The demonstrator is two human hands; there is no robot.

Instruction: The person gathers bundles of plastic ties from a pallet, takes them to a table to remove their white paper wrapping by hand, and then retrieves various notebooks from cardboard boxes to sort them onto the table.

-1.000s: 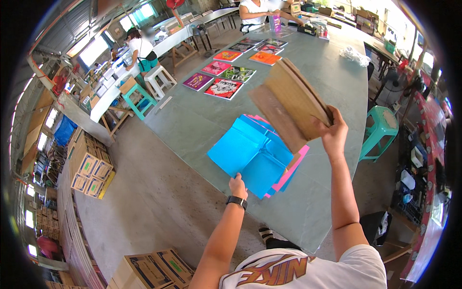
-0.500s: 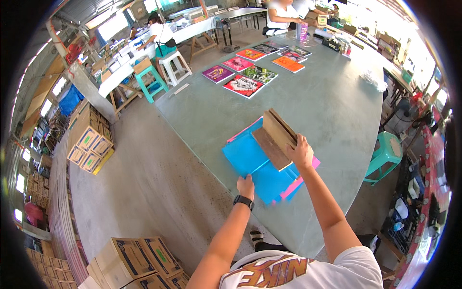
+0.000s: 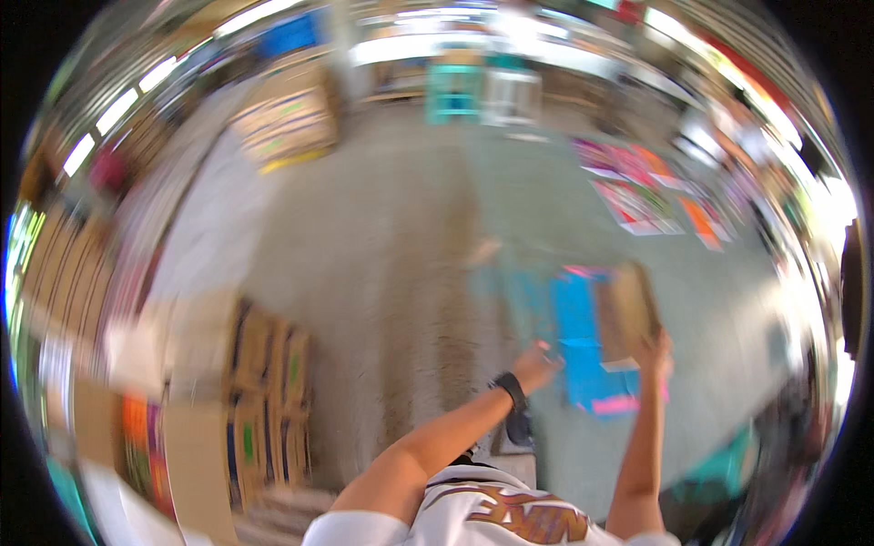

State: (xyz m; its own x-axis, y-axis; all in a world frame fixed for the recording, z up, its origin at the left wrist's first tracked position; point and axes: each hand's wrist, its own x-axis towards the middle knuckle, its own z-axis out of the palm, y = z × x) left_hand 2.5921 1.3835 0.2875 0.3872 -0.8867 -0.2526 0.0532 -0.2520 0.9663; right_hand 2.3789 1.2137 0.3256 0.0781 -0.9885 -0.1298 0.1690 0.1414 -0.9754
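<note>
From the head view, heavily blurred by motion, your right hand (image 3: 657, 353) grips the near end of a brown cardboard piece (image 3: 626, 311), its fingers closed on that edge. The cardboard's long axis runs away from you, up from the fingers, over blue sheets (image 3: 574, 337) lying on the grey-green tabletop (image 3: 728, 300). The tabletop's left edge lies just beyond your left hand (image 3: 537, 366), with open concrete floor (image 3: 364, 300) past it. Your left hand hovers beside the blue sheets; how far its fingers are spread, you cannot tell. Colourful prints (image 3: 637, 196) lie well beyond.
</note>
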